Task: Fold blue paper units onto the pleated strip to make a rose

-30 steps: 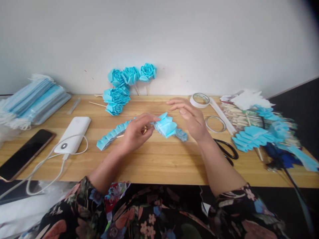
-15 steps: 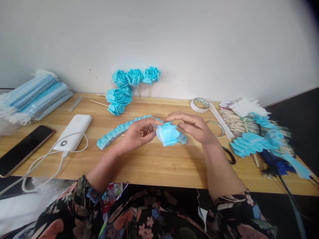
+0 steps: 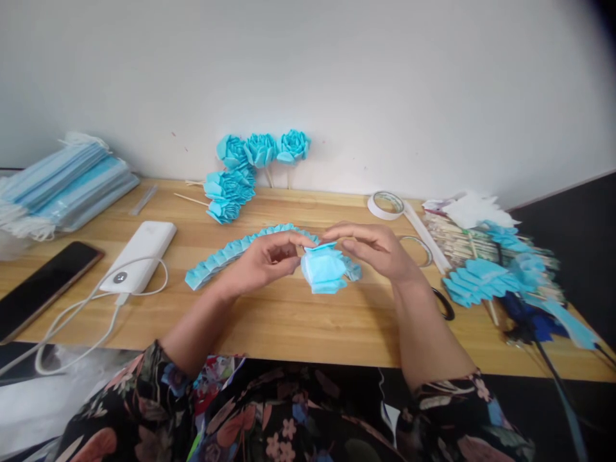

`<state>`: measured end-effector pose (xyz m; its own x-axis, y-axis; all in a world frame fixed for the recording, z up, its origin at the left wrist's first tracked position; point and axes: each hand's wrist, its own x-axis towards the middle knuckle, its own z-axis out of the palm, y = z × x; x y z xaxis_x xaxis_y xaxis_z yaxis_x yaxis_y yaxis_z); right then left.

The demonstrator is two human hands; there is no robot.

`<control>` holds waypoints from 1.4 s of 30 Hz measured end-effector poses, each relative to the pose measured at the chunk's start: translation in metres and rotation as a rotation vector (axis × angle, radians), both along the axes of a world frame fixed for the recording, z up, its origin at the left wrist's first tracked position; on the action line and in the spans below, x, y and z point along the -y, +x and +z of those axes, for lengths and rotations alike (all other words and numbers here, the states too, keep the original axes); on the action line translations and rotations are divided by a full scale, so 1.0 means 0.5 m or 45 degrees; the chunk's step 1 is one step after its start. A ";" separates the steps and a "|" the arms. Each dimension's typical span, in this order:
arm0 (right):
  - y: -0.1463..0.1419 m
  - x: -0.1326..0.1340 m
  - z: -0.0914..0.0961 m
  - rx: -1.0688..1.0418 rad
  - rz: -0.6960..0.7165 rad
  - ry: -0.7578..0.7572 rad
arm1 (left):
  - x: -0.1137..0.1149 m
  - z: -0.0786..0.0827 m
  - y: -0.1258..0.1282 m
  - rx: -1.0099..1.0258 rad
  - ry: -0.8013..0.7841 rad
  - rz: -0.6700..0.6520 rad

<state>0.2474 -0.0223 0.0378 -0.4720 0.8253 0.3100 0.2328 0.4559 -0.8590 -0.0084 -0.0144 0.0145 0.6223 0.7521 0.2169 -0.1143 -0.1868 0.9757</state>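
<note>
Between my two hands is a folded piece of light blue non-woven fabric (image 3: 323, 269), its layers stacked and their pleated edges showing. My left hand (image 3: 264, 260) pinches its left upper edge between thumb and fingers. My right hand (image 3: 378, 250) holds the upper right edge, fingers bent over it from above. Behind the hands a long blue pleated strip (image 3: 226, 253) curves over the table, and its right end shows beside the folded piece. Whether strip and piece are joined is hidden by the hands.
Blue fabric roses on sticks (image 3: 230, 186) stand at the back. A pack of masks (image 3: 72, 186), a phone (image 3: 48, 289) and a white power bank (image 3: 139, 256) with cable lie left. Tape (image 3: 385, 205), wooden sticks (image 3: 447, 234) and blue pleated pieces (image 3: 481, 282) lie right.
The folded piece has tipped so that its front hangs slightly lower, showing more layers at its upper and lower edges. Both hands stay nearly in place.
</note>
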 end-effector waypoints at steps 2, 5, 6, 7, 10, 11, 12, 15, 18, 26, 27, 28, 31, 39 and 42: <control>-0.006 -0.001 0.000 0.023 0.008 0.010 | -0.001 0.004 0.001 0.044 -0.063 0.001; -0.015 -0.003 -0.001 0.039 0.021 0.001 | -0.004 0.005 0.005 0.070 -0.099 0.019; -0.017 -0.003 -0.001 0.043 0.022 -0.013 | -0.005 0.004 0.006 0.066 -0.104 0.022; -0.018 -0.002 -0.001 0.044 0.025 -0.026 | -0.007 0.002 0.006 0.063 -0.110 0.031; -0.020 0.000 -0.001 0.026 0.027 -0.047 | -0.011 -0.003 0.002 0.078 -0.113 0.076; -0.020 0.000 -0.001 0.014 0.026 -0.045 | -0.012 -0.005 0.001 0.084 -0.108 0.092; -0.019 0.001 -0.001 0.001 0.029 -0.038 | -0.012 -0.005 0.000 0.088 -0.100 0.106; -0.017 0.001 -0.005 -0.037 0.071 -0.014 | -0.010 -0.001 0.001 0.092 -0.034 0.132; -0.012 -0.002 -0.009 -0.091 0.167 -0.026 | -0.004 0.007 0.008 0.070 0.145 0.173; -0.004 -0.012 -0.011 -0.115 0.266 -0.007 | 0.002 0.014 0.013 -0.132 0.617 0.321; -0.004 -0.012 -0.011 -0.111 0.261 -0.001 | 0.002 0.014 0.013 -0.137 0.638 0.334; -0.006 -0.012 -0.010 -0.102 0.249 0.005 | 0.002 0.015 0.012 -0.140 0.655 0.343; -0.012 -0.010 -0.009 -0.071 0.206 0.037 | 0.005 0.019 0.011 -0.150 0.666 0.326; -0.011 -0.011 -0.012 -0.111 0.176 0.048 | 0.012 0.026 0.008 -0.151 0.505 0.242; -0.003 -0.014 -0.013 -0.119 0.255 0.028 | 0.011 0.024 0.008 -0.113 0.443 0.251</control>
